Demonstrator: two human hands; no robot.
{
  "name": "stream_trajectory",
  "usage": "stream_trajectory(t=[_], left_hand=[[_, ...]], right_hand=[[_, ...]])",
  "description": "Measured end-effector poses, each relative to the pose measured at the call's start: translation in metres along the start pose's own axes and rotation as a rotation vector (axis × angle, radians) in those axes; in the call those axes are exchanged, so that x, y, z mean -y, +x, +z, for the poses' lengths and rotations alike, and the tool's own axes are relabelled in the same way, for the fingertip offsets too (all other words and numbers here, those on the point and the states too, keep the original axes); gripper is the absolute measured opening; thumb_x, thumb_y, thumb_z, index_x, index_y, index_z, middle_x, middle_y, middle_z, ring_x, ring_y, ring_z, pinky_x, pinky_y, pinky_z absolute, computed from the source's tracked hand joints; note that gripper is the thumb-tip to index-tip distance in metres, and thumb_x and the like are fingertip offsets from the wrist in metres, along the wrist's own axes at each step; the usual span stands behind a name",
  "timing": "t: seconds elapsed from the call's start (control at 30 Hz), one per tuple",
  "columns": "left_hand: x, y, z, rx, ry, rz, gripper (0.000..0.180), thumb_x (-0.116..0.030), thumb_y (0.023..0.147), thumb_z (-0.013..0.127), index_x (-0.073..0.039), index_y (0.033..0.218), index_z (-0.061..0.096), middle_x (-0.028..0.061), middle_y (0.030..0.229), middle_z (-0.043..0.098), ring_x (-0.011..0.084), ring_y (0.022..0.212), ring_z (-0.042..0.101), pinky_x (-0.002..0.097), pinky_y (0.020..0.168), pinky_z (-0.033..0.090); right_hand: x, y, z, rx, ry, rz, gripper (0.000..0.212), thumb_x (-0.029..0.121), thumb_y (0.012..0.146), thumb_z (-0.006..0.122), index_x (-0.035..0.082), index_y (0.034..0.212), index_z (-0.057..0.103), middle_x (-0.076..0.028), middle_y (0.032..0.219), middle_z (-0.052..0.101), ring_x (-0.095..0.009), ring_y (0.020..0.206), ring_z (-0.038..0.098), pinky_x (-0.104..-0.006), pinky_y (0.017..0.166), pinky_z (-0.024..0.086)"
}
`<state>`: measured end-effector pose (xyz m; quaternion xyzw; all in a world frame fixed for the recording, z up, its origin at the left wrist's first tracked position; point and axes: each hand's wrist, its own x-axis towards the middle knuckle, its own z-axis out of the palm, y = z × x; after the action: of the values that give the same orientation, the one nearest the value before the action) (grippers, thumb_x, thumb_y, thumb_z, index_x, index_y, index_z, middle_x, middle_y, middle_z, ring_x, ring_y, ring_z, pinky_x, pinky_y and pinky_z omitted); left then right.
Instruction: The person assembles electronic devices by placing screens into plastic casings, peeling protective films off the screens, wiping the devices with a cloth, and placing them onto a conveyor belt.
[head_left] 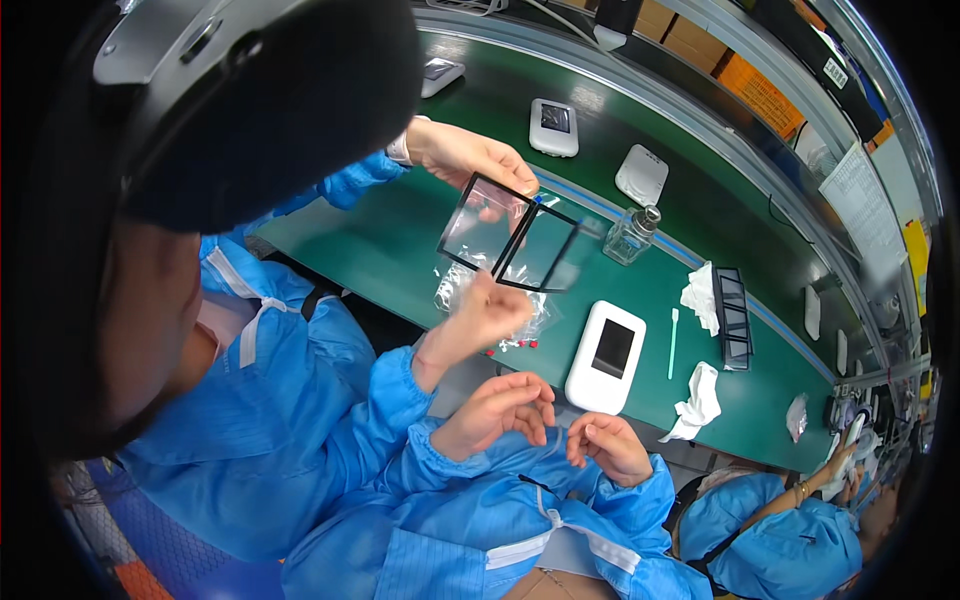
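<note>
My left hand is raised at the table's near edge, fingers loosely bent and apart, holding nothing. Beside it, my right hand is half curled and also seems to be without anything in it. Just beyond my hands lies a white rounded device with a dark screen. To my left, a co-worker's hands hold two joined black-rimmed clear panes over the table. The co-worker's nearer hand is smeared by motion. Beneath the panes is a crumpled clear plastic bag, with small red bits close by.
On the green table are a glass bottle, a green swab, white cloths, a strip of black frames and more white devices. Another person sits at the right. The co-worker's dark-capped head fills the upper left.
</note>
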<state>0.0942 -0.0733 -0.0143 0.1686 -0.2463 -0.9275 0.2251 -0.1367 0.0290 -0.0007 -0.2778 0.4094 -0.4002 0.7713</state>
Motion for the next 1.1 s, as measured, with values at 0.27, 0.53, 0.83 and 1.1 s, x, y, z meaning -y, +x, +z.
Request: stream_trajectory(t=[0.27, 0.53, 0.83, 1.1], left_hand=[[0.002, -0.001, 0.013, -0.024, 0.085, 0.010, 0.024, -0.025, 0.100, 0.048, -0.003, 0.108, 0.055, 0.0125, 0.092, 0.066, 0.0222, 0.075, 0.068, 0.0322, 0.069, 0.054], [0.013, 0.005, 0.024, 0.051, 0.150, -0.054, 0.022, -0.023, 0.101, 0.047, -0.004, 0.108, 0.055, 0.0096, 0.089, 0.066, 0.0182, 0.075, 0.067, 0.0277, 0.066, 0.052], [0.018, 0.009, 0.025, 0.074, 0.141, -0.060, 0.020, -0.021, 0.101, 0.047, -0.003, 0.107, 0.055, 0.0088, 0.086, 0.065, 0.0170, 0.076, 0.067, 0.0258, 0.066, 0.052], [0.015, 0.006, 0.025, 0.078, 0.141, -0.053, 0.022, -0.022, 0.102, 0.046, -0.003, 0.106, 0.055, 0.0087, 0.085, 0.065, 0.0163, 0.076, 0.067, 0.0248, 0.065, 0.051]], right_hand=[[-0.001, 0.001, 0.005, 0.014, 0.006, 0.007, 0.028, 0.023, 0.100, 0.049, -0.002, 0.109, 0.059, -0.013, 0.087, 0.067, -0.017, 0.076, 0.064, -0.0264, 0.066, 0.049], [-0.009, -0.002, 0.004, 0.022, 0.032, 0.001, 0.028, 0.024, 0.100, 0.050, -0.002, 0.108, 0.060, -0.010, 0.090, 0.066, -0.014, 0.076, 0.061, -0.0251, 0.067, 0.048], [-0.012, -0.001, 0.001, 0.003, 0.064, -0.010, 0.026, 0.022, 0.100, 0.051, -0.002, 0.105, 0.060, -0.010, 0.089, 0.065, -0.014, 0.075, 0.062, -0.0252, 0.068, 0.050], [-0.014, 0.000, 0.002, -0.012, 0.068, -0.005, 0.025, 0.022, 0.100, 0.051, -0.002, 0.104, 0.061, -0.010, 0.089, 0.066, -0.013, 0.075, 0.062, -0.0249, 0.068, 0.050]])
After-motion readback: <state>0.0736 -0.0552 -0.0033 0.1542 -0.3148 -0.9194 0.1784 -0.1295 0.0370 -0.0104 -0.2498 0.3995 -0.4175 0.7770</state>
